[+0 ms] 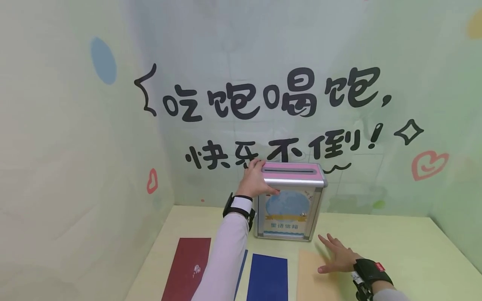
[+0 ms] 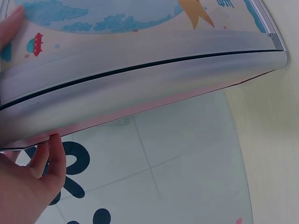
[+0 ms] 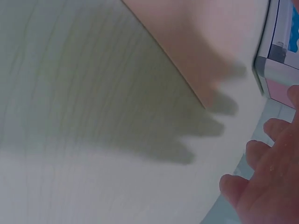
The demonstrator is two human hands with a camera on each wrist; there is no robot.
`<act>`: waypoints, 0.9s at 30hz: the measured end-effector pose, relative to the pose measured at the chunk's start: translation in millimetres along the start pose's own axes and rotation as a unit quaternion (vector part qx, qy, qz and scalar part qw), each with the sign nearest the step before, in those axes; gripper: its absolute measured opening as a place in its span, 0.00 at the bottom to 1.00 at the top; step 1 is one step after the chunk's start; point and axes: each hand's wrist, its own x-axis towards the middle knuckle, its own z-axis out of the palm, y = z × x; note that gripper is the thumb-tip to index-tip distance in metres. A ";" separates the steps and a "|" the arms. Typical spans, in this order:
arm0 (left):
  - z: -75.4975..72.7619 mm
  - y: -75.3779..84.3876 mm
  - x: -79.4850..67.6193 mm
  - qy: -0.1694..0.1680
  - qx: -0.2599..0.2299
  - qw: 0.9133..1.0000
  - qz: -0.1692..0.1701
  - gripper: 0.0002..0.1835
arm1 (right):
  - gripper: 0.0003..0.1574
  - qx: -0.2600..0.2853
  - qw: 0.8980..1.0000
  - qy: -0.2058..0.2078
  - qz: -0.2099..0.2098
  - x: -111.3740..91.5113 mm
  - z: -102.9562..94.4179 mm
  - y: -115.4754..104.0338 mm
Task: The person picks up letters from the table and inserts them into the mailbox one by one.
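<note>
A letter box (image 1: 288, 205) with a silver frame, a pink slotted top and a blue-and-yellow picture on its front stands upright at the back of the table. My left hand (image 1: 253, 180) holds its upper left corner, fingers over the top and thumb on the front. Up close in the left wrist view, fingertips touch the pink edge of the box (image 2: 140, 88). My right hand (image 1: 340, 256) hovers with fingers spread over the right edge of a peach sheet (image 1: 309, 280), apart from the box. In the right wrist view, that hand (image 3: 266, 172) holds nothing and casts a shadow.
On the pale table (image 1: 395, 251) lie a dark red sheet (image 1: 184, 259) with a whitish mark, a navy sheet (image 1: 268, 276) and a blue strip (image 1: 241, 271) partly behind my left sleeve. A wall (image 1: 226, 46) with large black characters rises behind the box.
</note>
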 end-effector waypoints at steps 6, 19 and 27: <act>5.4 -1.5 -1.0 -0.004 -0.002 1.000 -0.002 0.60 | 0.63 -0.006 1.000 -0.011 0.011 -6.7 17.0 6.3; 12.2 -8.6 -1.4 0.002 -0.009 1.000 0.005 0.59 | 0.66 -0.011 0.999 -0.017 0.045 -11.0 40.3 15.7; 14.0 -9.3 -2.8 -0.004 -0.010 1.000 -0.002 0.60 | 0.69 -0.004 0.998 -0.014 0.058 -15.6 45.7 11.6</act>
